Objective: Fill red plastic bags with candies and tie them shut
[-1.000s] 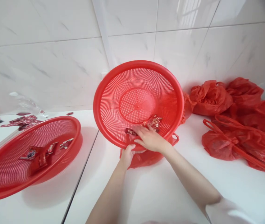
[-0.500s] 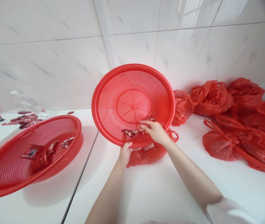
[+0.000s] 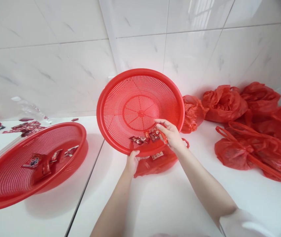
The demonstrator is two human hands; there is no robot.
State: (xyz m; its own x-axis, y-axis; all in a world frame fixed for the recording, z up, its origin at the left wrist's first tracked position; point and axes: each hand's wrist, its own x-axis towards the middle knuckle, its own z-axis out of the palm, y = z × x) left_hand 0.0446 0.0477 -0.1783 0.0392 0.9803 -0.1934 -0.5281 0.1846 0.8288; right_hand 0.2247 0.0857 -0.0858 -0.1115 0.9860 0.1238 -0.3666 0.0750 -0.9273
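A red plastic colander is tilted toward me, its open side facing me. My left hand grips its lower rim, thumb over the edge and fingers underneath. Several small wrapped snack packets in dark red and orange lie along the colander's lower inside wall. My right hand is over the lower right of the colander beside these packets, fingers curled and a bit of something red at them; its kind is unclear. Under the rim lies a red plastic bag with a pale printed label, partly hidden by the colander.
A second red colander with a few red packets stands at left. Behind it lie patterned wrappers and a clear plastic bottle-like item. Tied red bags line the tiled wall at right, with more bags in front.
My right hand has drawn back to the right from the packets, uncovering more of them. The held colander has shifted very slightly. My left hand keeps its grip.
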